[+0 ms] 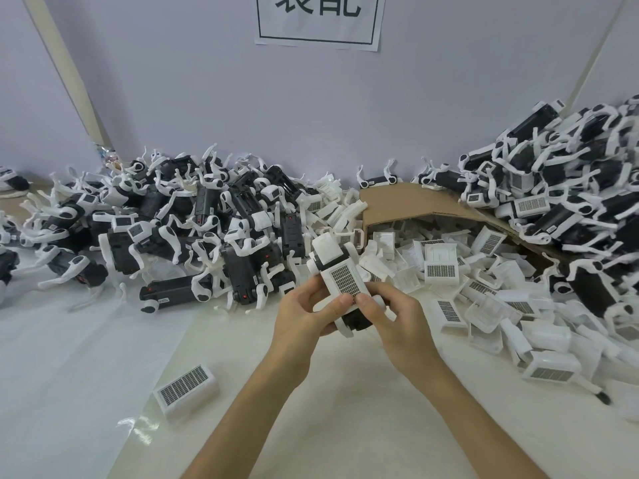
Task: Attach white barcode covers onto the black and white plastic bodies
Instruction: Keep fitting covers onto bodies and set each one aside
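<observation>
The single wide-angle camera sat on my head and looked forward and down across the table. It was close above my left hand and right hand and faced the wall behind.

White cover bears a dark grid barcode; bodies pile black-and-white; box brown.

Picture edges cut off the wall sign at top and the body pile at right.
</observation>
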Demonstrator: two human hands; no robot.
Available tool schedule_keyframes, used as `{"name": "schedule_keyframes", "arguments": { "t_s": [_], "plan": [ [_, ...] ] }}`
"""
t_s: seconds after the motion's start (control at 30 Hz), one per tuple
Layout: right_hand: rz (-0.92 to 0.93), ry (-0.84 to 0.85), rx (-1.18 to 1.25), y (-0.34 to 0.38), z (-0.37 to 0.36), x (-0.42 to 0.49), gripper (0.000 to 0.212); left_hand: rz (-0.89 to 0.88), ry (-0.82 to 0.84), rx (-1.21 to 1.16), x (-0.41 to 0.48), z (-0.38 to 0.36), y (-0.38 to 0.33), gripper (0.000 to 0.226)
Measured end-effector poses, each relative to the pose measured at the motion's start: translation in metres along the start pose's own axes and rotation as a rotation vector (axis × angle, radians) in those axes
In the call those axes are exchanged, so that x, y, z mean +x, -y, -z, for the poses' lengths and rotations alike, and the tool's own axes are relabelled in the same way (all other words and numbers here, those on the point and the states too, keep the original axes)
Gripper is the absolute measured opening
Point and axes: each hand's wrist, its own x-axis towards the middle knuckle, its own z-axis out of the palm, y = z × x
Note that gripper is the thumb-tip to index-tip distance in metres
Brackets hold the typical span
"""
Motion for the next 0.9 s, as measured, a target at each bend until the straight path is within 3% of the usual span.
{"name": "schedule_keyframes", "arguments": {
  "t_s": [0.13,0.23,0.37,0.47,0.53,0.7,0.9],
  "plan": [
    [-0.006,0.02,0.069,-0.001,0.003,-0.001,0.038,-0.07,0.009,0.004,-0.003,-0.005,-0.001,0.032],
    [-0.006,-0.034,0.083,-0.001,0.005,0.002,0.046,-0.192,-0.054,0.143,-0.004,-0.008,-0.002,0.032],
    [0.021,-0.069,0.11,-0.004,0.014,0.006,0.066,-0.395,-0.119,0.485,-0.005,-0.008,0.002,0.031],
    [0.122,-0.078,-0.051,-0.008,0.014,0.005,0.085,-0.56,-0.155,0.943,-0.004,-0.005,0.007,0.033],
    [0.192,-0.089,-0.155,-0.012,0.013,0.006,0.09,-0.568,-0.147,1.1,-0.001,-0.001,0.009,0.042],
    [0.35,-0.049,-0.402,-0.02,0.015,0.01,0.069,-0.489,-0.141,1.165,0.004,0.01,0.012,0.055],
    [0.284,0.094,-0.453,-0.028,0.019,0.013,0.052,-0.571,-0.085,1.369,0.003,0.016,0.016,0.049]
  ]
}}
